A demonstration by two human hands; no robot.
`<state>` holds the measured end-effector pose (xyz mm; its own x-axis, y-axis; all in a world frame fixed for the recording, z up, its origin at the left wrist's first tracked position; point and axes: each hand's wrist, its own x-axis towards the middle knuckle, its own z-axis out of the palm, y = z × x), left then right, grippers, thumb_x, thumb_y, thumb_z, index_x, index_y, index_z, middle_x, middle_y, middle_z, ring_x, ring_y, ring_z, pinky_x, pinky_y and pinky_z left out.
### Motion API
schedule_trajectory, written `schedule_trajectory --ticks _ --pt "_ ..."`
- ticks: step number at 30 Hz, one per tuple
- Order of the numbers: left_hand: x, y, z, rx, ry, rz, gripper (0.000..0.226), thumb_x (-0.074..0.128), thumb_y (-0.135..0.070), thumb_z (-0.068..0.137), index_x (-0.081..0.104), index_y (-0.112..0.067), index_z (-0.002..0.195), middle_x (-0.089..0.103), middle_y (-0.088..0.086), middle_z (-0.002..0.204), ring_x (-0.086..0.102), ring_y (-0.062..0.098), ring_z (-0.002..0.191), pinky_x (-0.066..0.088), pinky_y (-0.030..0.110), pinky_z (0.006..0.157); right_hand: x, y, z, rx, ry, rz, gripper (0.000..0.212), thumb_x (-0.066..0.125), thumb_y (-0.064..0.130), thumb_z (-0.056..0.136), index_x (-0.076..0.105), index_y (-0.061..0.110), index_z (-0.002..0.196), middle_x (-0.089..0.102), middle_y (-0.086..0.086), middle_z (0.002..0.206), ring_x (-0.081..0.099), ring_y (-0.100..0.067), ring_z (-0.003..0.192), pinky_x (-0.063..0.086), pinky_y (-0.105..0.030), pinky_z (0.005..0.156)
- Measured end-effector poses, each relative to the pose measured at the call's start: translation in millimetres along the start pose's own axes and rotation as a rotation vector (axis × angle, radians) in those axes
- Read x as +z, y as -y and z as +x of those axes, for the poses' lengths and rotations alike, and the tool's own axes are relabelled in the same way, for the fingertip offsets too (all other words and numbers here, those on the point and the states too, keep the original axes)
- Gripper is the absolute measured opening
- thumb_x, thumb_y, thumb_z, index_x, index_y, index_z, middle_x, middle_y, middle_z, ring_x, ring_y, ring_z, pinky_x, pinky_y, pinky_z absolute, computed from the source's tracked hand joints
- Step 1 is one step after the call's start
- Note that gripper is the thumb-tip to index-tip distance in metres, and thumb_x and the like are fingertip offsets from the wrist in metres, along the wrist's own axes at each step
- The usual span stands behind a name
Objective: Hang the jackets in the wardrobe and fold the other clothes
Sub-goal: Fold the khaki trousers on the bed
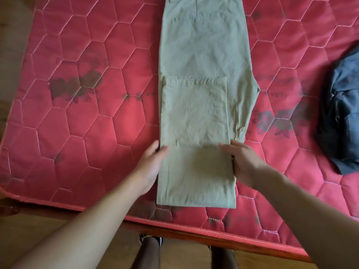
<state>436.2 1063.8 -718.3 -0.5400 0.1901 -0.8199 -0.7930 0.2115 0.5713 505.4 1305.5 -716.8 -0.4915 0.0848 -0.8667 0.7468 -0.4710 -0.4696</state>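
Pale khaki trousers [204,65] lie lengthwise on a red quilted mattress [87,113], the legs laid together and their lower part folded back up over themselves. My left hand [152,166] touches the left edge of the folded part, fingers fairly straight. At the right edge my right hand [240,162] has its fingers lying on top of the cloth. The waistband runs out of view at the top.
A crumpled dark blue-grey garment [343,113] lies on the mattress at the far right. The mattress front edge [174,228] is near me, with wooden floor [38,239] below and to the left. My legs show under that edge.
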Motion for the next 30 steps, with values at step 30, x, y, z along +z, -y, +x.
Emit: schedule_trajectory --ticks 30 --pt "-11.3 -10.6 2.3 -0.390 0.172 -0.016 0.034 0.070 -0.009 0.092 0.057 -0.005 0.123 0.076 0.011 0.111 0.072 0.024 0.108 0.053 0.042 0.099 -21.9 -16.7 -0.3 0.252 0.103 -0.008 0.026 0.066 0.004 0.092 0.069 -0.001 0.117 0.074 -0.018 0.115 0.074 -0.030 0.102 0.062 -0.038 0.082"
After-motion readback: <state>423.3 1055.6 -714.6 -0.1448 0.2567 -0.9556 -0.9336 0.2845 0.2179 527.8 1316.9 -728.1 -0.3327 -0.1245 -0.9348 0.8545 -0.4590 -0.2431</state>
